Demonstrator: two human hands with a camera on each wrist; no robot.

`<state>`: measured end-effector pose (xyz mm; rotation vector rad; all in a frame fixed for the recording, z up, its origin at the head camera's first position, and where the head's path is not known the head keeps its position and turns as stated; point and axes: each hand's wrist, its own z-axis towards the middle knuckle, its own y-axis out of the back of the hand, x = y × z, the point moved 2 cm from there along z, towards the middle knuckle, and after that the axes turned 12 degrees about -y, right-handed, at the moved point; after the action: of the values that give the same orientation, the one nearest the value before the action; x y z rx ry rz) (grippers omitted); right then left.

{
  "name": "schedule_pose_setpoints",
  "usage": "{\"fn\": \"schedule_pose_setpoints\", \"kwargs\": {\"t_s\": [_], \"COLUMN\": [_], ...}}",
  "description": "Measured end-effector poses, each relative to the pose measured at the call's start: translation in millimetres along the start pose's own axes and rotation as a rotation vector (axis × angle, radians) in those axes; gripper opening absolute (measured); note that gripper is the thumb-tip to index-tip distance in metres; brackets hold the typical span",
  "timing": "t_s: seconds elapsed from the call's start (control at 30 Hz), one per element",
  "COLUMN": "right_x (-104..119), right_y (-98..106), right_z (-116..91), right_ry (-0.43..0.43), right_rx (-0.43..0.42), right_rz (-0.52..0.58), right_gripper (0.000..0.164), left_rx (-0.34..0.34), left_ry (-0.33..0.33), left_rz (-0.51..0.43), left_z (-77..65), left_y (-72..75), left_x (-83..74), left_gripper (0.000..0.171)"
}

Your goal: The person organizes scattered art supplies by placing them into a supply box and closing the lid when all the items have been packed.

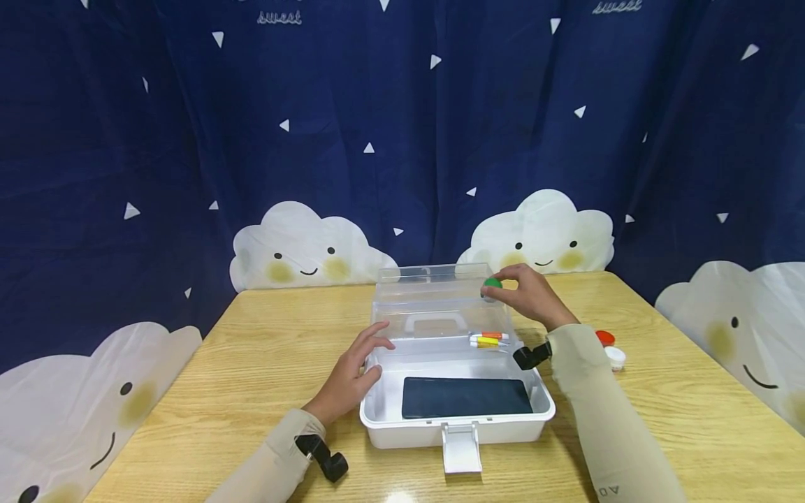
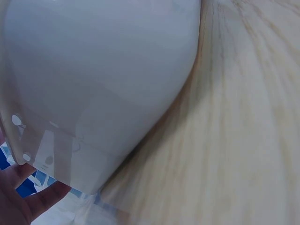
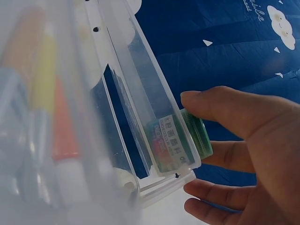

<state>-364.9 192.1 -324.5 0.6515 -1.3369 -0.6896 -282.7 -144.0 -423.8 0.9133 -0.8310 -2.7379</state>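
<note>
A dark blue curtain (image 1: 314, 168) printed with smiling clouds closed off the far side, with a pale wooden table (image 1: 283, 349) in front of it. On the table stood a white box (image 1: 411, 436), open, its latch (image 1: 462, 453) hanging at the near side. Its clear lid (image 1: 396, 314) extended toward the far side. A dark flat slab (image 1: 467, 397) lay inside the box, nearest the near wall and spanning much of its width.

The left hand (image 1: 349, 377) was at the box's left end, fingers and thumb spread apart and holding nothing; whether the fingertips pressed on the plastic I could not tell. The right hand (image 1: 528, 297) reached farther, to the far right corner of the clear lid, thumb and index finger narrowed in a pinch on a green-capped jar (image 1: 492, 283). In the right wrist view the jar's printed label showed through a clear wall, and the other visible fingers extended without gripping.

An orange pen (image 1: 490, 335) and a yellow pen (image 1: 484, 341) lay side by side at the clear lid's near right part. Right of the right sleeve (image 1: 581, 370), a red-topped jar (image 1: 605, 338) stood just beyond a white-topped jar (image 1: 615, 358).
</note>
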Motion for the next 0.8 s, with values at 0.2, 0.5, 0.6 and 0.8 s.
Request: {"fn": "schedule_pose_setpoints", "kwargs": {"t_s": [0.2,0.5,0.6,0.8], "right_x": [0.0,0.1,-0.5,-1.6], "right_y": [-0.6,-0.4,-0.8,-0.9], "right_z": [0.3,1.0,1.6,1.9], "right_ry": [0.010,-0.023,-0.024,-0.017], "right_rx": [-0.001,-0.011,-0.013,-0.026], "right_rz": [-0.006,-0.008,-0.006,0.010], "right_gripper": [0.038,0.044,0.046,0.043], "left_rx": [-0.001,0.006,0.008,0.005], "left_ry": [-0.003,0.011,0.016,0.008], "left_rz": [0.000,0.004,0.002,-0.001], "left_z": [0.2,0.5,0.5,0.2], "left_y": [-0.2,0.5,1.0,0.4], "left_x": [0.4,0.5,-0.1,0.4], "left_gripper": [0.042,0.041,0.040,0.041]}}
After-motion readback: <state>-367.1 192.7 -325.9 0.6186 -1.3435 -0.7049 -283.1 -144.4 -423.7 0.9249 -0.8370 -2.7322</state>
